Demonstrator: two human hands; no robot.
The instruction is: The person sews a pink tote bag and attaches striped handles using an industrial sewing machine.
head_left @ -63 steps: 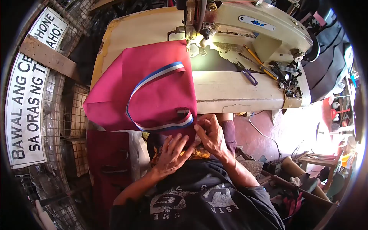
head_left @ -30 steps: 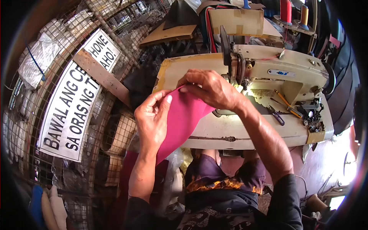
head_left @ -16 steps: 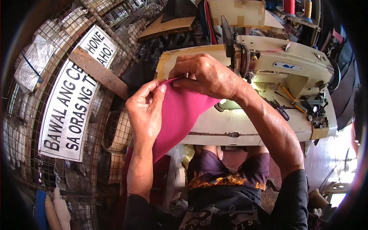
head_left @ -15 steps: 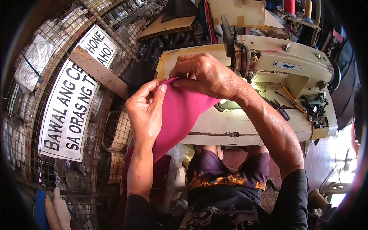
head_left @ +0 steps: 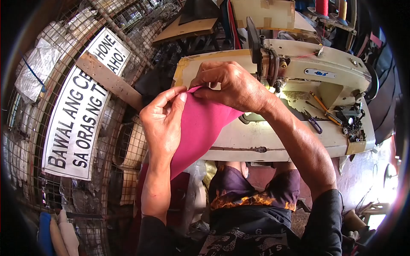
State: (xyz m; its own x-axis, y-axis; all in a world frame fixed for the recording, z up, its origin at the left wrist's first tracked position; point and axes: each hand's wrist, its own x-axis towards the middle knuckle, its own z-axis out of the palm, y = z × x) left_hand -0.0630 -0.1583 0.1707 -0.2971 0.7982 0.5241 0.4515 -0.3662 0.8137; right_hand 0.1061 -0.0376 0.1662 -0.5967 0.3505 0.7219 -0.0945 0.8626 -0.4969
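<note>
A piece of magenta fabric (head_left: pixel 198 128) hangs from both hands, over the front left part of the sewing machine table. My left hand (head_left: pixel 162 119) pinches its upper edge between thumb and forefinger. Close beside it, my right hand (head_left: pixel 232 85) grips the same edge, fingers curled and knuckles up. The fingertips of the two hands nearly meet at the top of the cloth. The lower end of the fabric drops past my left forearm, where it is partly hidden. Behind my right hand stands the cream sewing machine (head_left: pixel 329 66), its needle area lit.
Small scissors (head_left: pixel 314 123) and an orange pencil-like tool (head_left: pixel 322 104) lie on the machine bed near small metal parts (head_left: pixel 354 128). A wire mesh with a lettered sign (head_left: pixel 81 115) rises at the left. Thread spools (head_left: pixel 322 8) stand at the back right.
The hands and the fabric edge have shifted very slightly; the right fingers have bunched a little closer on the edge. Both hands keep their hold.
</note>
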